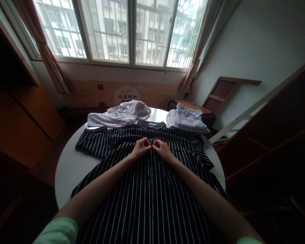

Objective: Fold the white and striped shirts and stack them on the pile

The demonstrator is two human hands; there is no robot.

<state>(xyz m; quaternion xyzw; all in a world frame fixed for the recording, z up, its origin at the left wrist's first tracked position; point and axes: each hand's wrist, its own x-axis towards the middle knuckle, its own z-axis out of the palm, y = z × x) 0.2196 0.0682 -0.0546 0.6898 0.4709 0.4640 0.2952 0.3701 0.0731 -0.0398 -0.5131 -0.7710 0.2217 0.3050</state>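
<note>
A black shirt with white stripes [132,189] lies spread front side up, its collar at the far end and its sleeves out to both sides. On the front placket, a little below the collar, my left hand [142,146] pinches the cloth from the left. Facing it from the right, my right hand [161,148] pinches the same strip, the fingertips of both hands almost touching. Whether a button sits between the fingers is hidden. Further down the placket a dark button [147,214] shows.
The shirt rests on a round white table [68,169]. Crumpled white cloth [122,113] lies at the back left, folded white clothes [186,117] at the back right. Beyond stand a wooden chair [223,89] and a barred window [109,30].
</note>
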